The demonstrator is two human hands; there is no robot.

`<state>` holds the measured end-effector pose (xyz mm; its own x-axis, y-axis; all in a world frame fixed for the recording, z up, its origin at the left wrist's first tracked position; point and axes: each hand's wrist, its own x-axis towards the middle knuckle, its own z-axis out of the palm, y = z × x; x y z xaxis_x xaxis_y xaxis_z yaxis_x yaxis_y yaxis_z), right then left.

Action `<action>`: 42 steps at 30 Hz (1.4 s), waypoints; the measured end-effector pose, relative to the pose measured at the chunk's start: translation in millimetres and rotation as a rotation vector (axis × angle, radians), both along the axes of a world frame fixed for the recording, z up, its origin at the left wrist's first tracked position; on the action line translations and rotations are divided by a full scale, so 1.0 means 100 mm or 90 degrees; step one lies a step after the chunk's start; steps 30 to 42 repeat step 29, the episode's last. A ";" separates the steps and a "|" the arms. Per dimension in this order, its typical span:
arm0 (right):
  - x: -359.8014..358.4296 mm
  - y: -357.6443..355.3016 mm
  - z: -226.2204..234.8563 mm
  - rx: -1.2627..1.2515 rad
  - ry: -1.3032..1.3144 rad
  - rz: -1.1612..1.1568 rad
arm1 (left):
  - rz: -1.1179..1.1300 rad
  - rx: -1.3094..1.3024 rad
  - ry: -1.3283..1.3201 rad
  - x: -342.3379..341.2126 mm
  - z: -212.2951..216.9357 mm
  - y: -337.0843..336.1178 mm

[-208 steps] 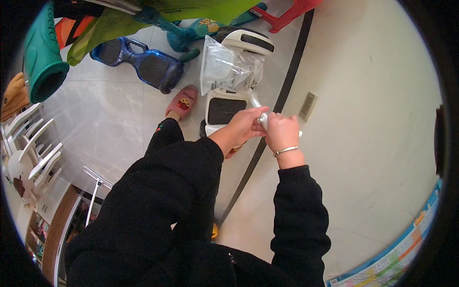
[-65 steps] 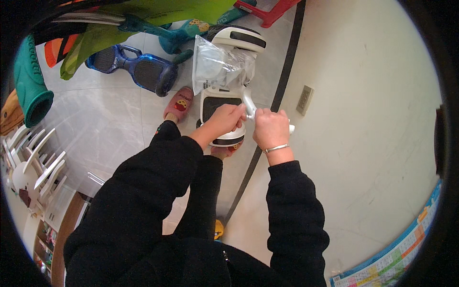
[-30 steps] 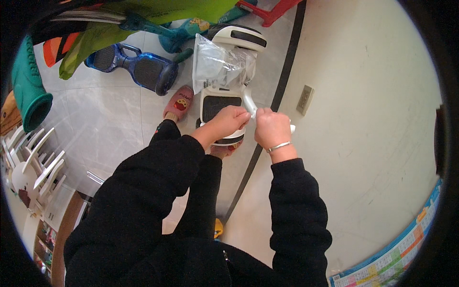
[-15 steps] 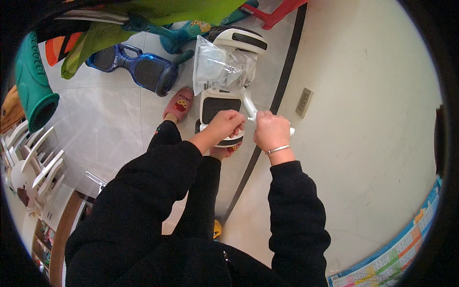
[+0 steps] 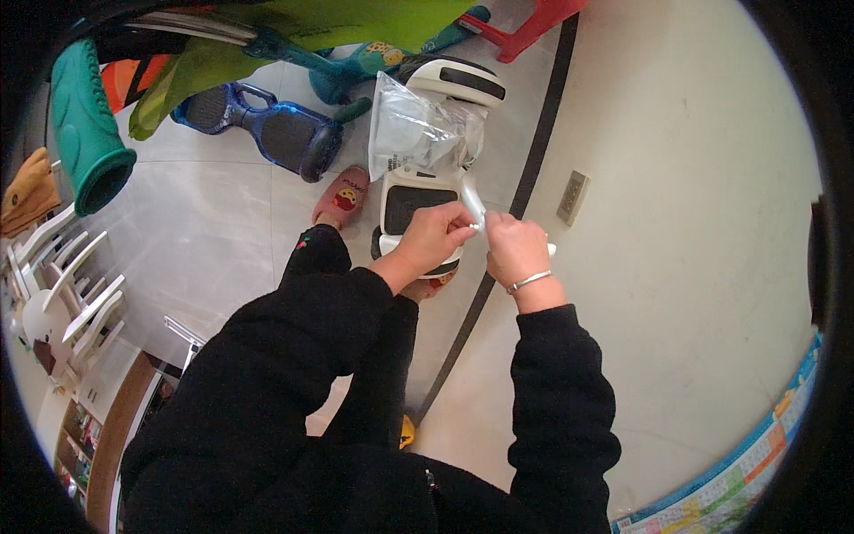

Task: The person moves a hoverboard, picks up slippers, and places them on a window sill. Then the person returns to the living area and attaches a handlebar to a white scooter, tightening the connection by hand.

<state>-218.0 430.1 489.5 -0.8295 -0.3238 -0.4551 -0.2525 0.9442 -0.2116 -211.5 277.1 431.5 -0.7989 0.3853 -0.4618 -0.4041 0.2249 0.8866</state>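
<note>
My right hand (image 5: 518, 254), with a silver bracelet at its wrist, is wrapped round a white curved tube (image 5: 471, 191). A short end of it pokes out past the fingers. Just left of that fist, my left hand (image 5: 431, 236) has thumb and forefinger pinched at the tube, where a small white bit shows; what exactly it grips is too small to tell. Below the hands stands a white self-balancing scooter (image 5: 418, 200) with black footpads. A clear plastic bag (image 5: 418, 129) with white contents lies over its middle.
A blue hoverboard (image 5: 285, 133) lies left on the tiled floor. Green and teal ride-on parts (image 5: 93, 133) and a red plastic piece (image 5: 525, 27) are at the far side. To the right runs a pale wall (image 5: 694, 249) with a socket plate (image 5: 574, 198). My pink slipper (image 5: 342, 196) is beside the scooter.
My left hand has moved right, up to the tube beside my right hand, and its fingers now pinch there. The right hand keeps its grip. The whole view has shifted slightly.
</note>
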 end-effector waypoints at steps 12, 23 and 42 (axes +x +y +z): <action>-0.01 -0.02 0.01 -0.007 0.007 -0.004 | 0.021 0.119 -0.165 -0.03 -0.04 -0.08; 0.01 -0.08 -0.06 -0.037 0.040 -0.017 | 0.067 0.228 -0.594 -0.07 -0.11 -0.05; 0.00 -0.01 -0.08 -0.028 0.029 -0.022 | 0.075 0.311 -0.670 -0.12 -0.11 -0.02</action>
